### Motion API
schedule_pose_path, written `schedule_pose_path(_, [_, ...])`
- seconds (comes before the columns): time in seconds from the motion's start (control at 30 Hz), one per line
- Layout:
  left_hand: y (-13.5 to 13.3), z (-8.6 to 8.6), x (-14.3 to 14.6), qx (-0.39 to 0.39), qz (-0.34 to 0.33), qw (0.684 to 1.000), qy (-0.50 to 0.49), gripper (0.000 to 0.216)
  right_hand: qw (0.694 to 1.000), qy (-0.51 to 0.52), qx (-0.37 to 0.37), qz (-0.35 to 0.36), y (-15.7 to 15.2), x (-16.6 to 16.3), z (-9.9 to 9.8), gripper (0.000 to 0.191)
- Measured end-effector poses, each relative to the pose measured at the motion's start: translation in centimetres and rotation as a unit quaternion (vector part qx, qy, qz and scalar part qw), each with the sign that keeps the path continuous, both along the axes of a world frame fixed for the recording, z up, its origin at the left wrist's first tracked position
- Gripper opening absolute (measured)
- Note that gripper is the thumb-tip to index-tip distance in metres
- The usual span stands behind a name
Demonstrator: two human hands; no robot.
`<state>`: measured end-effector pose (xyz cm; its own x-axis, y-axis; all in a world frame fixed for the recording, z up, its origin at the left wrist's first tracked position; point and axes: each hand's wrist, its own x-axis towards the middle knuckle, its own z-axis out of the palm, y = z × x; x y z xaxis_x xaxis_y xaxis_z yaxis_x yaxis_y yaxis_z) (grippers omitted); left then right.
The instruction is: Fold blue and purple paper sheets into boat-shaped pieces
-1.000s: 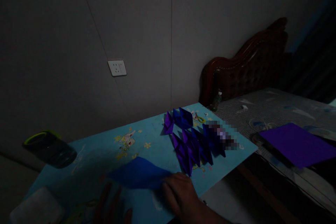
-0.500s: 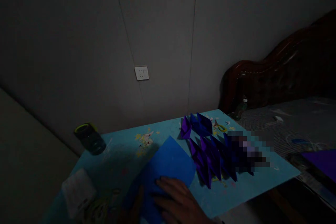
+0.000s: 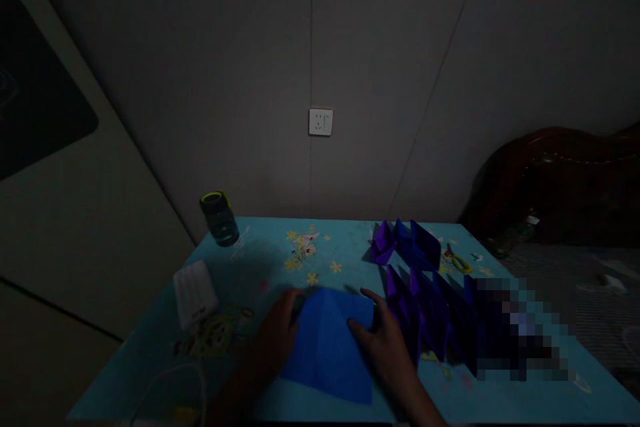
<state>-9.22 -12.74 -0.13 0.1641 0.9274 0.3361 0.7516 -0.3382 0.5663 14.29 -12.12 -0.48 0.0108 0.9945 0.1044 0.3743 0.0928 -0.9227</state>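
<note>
A blue paper sheet (image 3: 327,347) lies on the light blue table (image 3: 270,260) in front of me, in dim light. My left hand (image 3: 277,337) rests on its left edge, fingers stretched along the paper. My right hand (image 3: 383,340) lies on its right side, fingers flat and pressing down on the sheet near its far corner. Just right of my right hand stand several folded blue and purple paper boats (image 3: 425,287) in rows.
A dark jar with a green lid (image 3: 219,217) stands at the table's far left corner. A white box (image 3: 194,292) with a cable lies at the left. Scissors (image 3: 457,260) lie behind the boats. A wall socket (image 3: 321,122) is above; a wooden headboard (image 3: 555,180) and bed are at the right.
The view has swung left. The blue sheet was laid flat on the table, and both hands have come onto it, left hand on the left edge and right on the right.
</note>
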Motion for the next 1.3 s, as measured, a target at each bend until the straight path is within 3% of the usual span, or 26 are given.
schedule_pose_path(0.13, [0.1, -2.4, 1.1, 0.063, -0.011, 0.992, 0.109, 0.046, 0.986, -0.143, 0.08, -0.015, 0.2, -0.1, -1.6, 0.041])
schedule_pose_path(0.2, [-0.1, -3.7, 1.3, 0.106, -0.029, 0.979, 0.172, 0.047, 0.968, -0.207, 0.142, 0.022, 0.3, -0.1, -2.3, 0.026])
schedule_pose_path(0.3, [-0.5, -4.7, 1.5, 0.142, -0.096, 0.962, 0.214, 0.043, 0.93, -0.288, 0.203, 0.108, 0.3, -0.3, -2.9, 0.029])
schedule_pose_path(0.47, [-1.7, -2.7, 1.2, 0.084, -0.164, 0.962, 0.201, 0.035, 0.875, -0.363, 0.247, 0.204, -0.6, -0.2, -2.0, 0.031])
schedule_pose_path(0.63, [-3.5, -0.2, -0.5, -0.009, -0.233, 0.954, 0.187, 0.072, 0.854, -0.378, 0.211, 0.289, -2.3, 2.0, -0.5, 0.056])
schedule_pose_path(0.73, [-4.1, -0.4, -1.3, -0.026, -0.241, 0.957, 0.158, 0.071, 0.838, -0.383, 0.182, 0.344, -2.6, 3.3, 0.0, 0.066])
schedule_pose_path(0.87, [-4.4, -0.8, -1.4, -0.014, -0.234, 0.965, 0.118, 0.055, 0.844, -0.377, 0.156, 0.349, -2.6, 3.4, 0.8, 0.054])
schedule_pose_path(1.1, [-3.9, 0.2, -0.8, -0.02, -0.229, 0.964, 0.136, 0.025, 0.866, -0.354, 0.15, 0.32, -2.6, 2.5, 1.4, 0.031])
schedule_pose_path(1.3, [-2.5, -1.6, -0.3, -0.055, -0.142, 0.974, 0.168, 0.035, 0.899, -0.324, 0.145, 0.256, -1.2, 1.2, 0.5, 0.022])
